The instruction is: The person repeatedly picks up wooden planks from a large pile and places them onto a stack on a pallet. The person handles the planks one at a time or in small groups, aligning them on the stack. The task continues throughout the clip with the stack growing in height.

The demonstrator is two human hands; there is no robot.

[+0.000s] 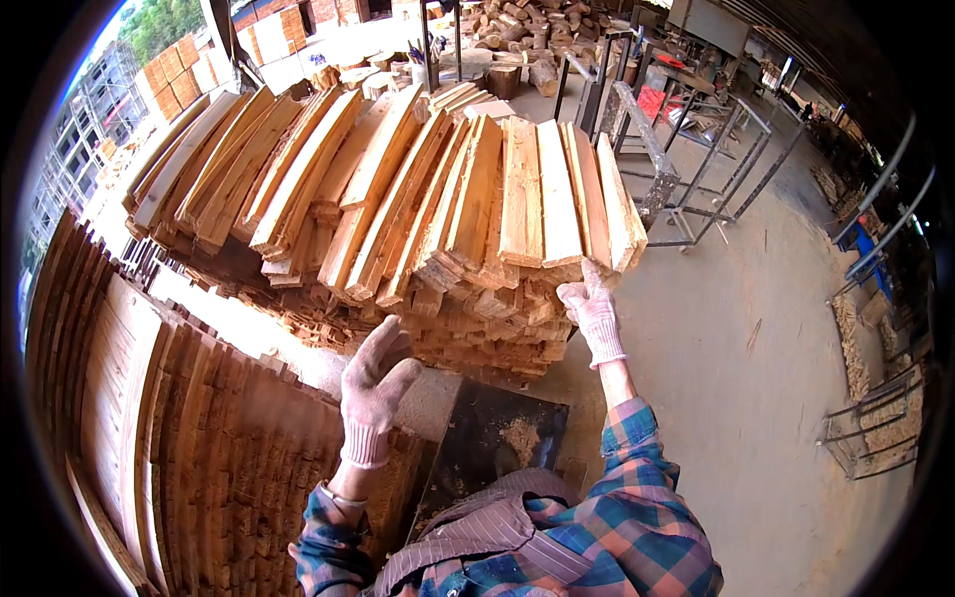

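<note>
A tall stack of rough-sawn wooden boards (477,204) stands in front of me, its top layer laid side by side with the ends toward me. My right hand (594,308), in a pale knit glove, reaches the near end of the boards at the right of the stack. Its fingers are stretched out and touch or nearly touch a board end (563,261). My left hand (376,383), gloved alike, hangs in the air short of the stack's near face, thumb and fingers apart, with nothing in it.
At my left stands another pile of boards (229,448), set on edge. A dark metal plate (497,438) with sawdust lies before me. Metal frame racks (647,149) stand right of the stack. Cut logs (517,30) are heaped at the back. A wire rack (875,428) stands far right.
</note>
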